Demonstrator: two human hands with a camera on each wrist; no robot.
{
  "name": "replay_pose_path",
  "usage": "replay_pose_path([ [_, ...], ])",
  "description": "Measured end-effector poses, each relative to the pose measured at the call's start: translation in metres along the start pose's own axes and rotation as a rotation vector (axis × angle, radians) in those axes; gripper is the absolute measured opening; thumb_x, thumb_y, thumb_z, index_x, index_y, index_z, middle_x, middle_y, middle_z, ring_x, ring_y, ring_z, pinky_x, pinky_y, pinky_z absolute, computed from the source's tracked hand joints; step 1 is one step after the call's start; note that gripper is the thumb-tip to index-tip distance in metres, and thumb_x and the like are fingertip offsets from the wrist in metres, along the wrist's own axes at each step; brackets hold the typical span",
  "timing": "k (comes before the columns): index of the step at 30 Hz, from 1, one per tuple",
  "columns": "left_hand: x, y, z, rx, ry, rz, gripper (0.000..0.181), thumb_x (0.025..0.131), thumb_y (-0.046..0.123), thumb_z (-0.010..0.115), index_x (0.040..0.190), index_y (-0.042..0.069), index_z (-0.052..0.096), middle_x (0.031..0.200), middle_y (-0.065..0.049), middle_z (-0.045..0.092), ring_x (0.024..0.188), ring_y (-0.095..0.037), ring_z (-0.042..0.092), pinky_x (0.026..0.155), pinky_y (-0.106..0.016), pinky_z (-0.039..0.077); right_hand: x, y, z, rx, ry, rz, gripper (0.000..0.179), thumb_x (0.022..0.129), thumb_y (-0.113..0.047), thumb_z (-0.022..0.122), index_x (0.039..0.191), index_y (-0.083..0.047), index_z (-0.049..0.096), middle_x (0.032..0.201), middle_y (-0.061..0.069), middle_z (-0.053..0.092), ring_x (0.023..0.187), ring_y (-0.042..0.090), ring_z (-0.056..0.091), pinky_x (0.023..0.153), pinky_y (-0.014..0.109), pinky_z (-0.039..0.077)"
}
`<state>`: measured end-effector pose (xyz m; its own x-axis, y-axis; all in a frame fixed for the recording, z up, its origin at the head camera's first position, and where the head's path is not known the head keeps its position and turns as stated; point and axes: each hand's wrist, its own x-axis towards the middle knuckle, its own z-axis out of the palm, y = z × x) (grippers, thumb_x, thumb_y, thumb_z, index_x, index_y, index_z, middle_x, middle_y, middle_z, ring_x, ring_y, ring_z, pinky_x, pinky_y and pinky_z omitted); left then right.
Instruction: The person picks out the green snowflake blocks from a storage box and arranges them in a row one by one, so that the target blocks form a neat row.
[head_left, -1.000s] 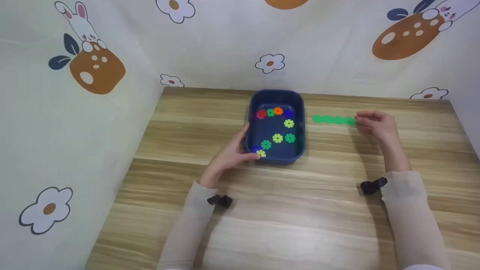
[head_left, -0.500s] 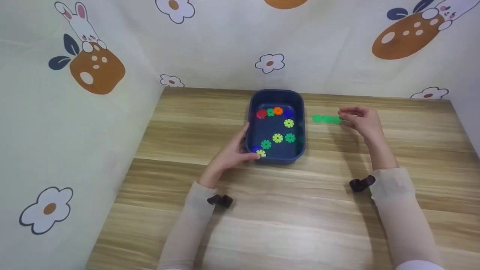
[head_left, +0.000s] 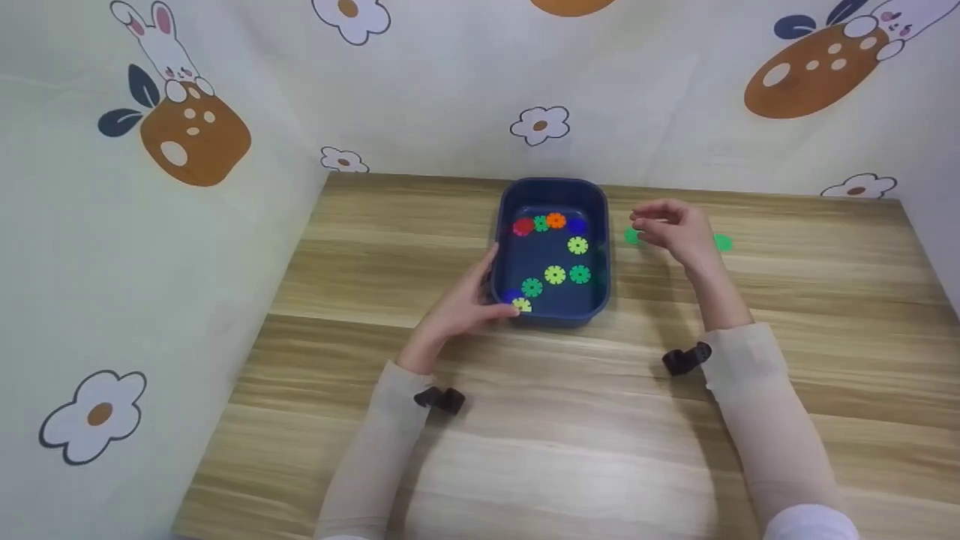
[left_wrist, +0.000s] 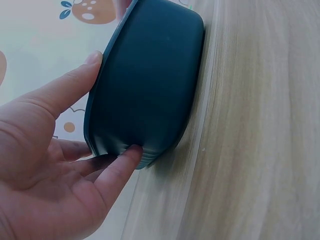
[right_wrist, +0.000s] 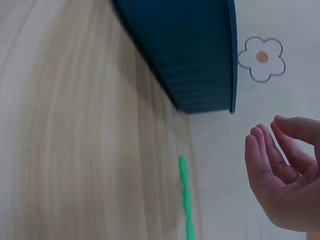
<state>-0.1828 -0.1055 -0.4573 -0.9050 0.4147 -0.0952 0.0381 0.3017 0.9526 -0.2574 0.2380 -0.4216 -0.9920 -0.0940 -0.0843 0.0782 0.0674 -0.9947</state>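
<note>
My left hand [head_left: 465, 304] holds a dark blue plastic bin [head_left: 551, 319] at its near left corner, thumb on the rim and fingers along the outer side [left_wrist: 145, 75]. My right hand [head_left: 679, 232] hovers above a chain of green snowflake discs [head_left: 722, 242] that lies on the table right of the bin. Its fingers [right_wrist: 260, 160] are loosely bent, and nothing shows between them and the thumb. The hand hides the middle of the chain in the head view; the right wrist view shows part of the green chain [right_wrist: 186, 200] lying flat.
Inside the bin lie several loose snowflake discs, among them a red disc [head_left: 523, 226], an orange disc [head_left: 556, 220] and a yellow disc [head_left: 555, 275]. The wood-grain table [head_left: 360, 262] meets a patterned cloth wall [head_left: 435, 90] behind the bin.
My right hand has moved left along the green chain, from its right end toward the bin, uncovering that end. The chain stays on the table. My left hand and the bin keep their places.
</note>
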Motion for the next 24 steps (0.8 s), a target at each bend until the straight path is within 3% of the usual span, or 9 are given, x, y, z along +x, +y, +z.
replay_pose_path([
  [9, 0.001, 0.000, 0.000, 0.003, 0.006, -0.016, 0.107, 0.084, 0.013, 0.080, 0.162, 0.015, 0.007, 0.168, -0.017, 0.010, 0.148, -0.035, 0.034, 0.117, -0.041, 0.040, 0.001, -0.006, 0.036, -0.046, -0.053, -0.033, 0.034, 0.093, -0.001, 0.064, 0.123, 0.014, 0.058, 0.090, -0.013, 0.071, 0.082, 0.001, 0.069, 0.077, 0.018, 0.060],
  [17, 0.001, 0.000, 0.000, 0.012, 0.007, -0.015, 0.106, 0.084, 0.012, 0.080, 0.162, 0.015, 0.008, 0.168, -0.017, 0.011, 0.148, -0.035, 0.035, 0.116, -0.042, 0.041, -0.002, -0.009, 0.061, -0.110, -0.092, -0.028, 0.033, 0.093, -0.007, 0.068, 0.122, 0.008, 0.062, 0.099, -0.008, 0.068, 0.088, 0.005, 0.069, 0.079, 0.017, 0.059],
  [24, 0.001, -0.001, 0.000, 0.029, 0.012, -0.010, 0.106, 0.084, 0.014, 0.080, 0.162, 0.014, 0.008, 0.168, -0.018, 0.011, 0.148, -0.035, 0.033, 0.117, -0.042, 0.040, -0.002, -0.008, 0.080, -0.141, -0.143, -0.020, 0.031, 0.093, -0.006, 0.067, 0.121, 0.008, 0.063, 0.116, 0.017, 0.069, 0.092, 0.008, 0.070, 0.082, 0.019, 0.059],
])
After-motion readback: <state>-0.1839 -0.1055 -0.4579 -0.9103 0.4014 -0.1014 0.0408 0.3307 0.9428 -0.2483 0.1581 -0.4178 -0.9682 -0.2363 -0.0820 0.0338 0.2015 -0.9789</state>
